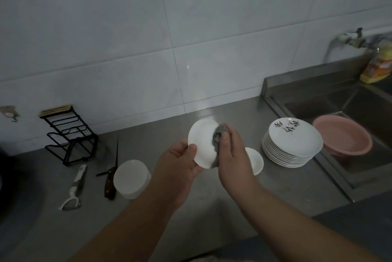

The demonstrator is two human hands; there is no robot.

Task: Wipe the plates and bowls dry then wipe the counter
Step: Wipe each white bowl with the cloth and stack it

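Observation:
My left hand (180,164) grips the lower left rim of a small white plate (202,141), held tilted above the steel counter (212,208). My right hand (231,153) presses a bunched grey cloth (218,136) against the plate's right side. A tall stack of white plates (291,147), the top one with black brush writing, stands to the right. A stack of white bowls turned upside down (131,179) sits to the left. Another small white dish (255,161) lies on the counter, partly hidden behind my right hand.
A knife (110,181) and a white peeler (74,189) lie left of the bowls, in front of a black wire rack (70,140). On the right is a steel sink (350,134) holding a pink basin (343,134), with a tap (343,41) and a yellow bottle (377,66) behind.

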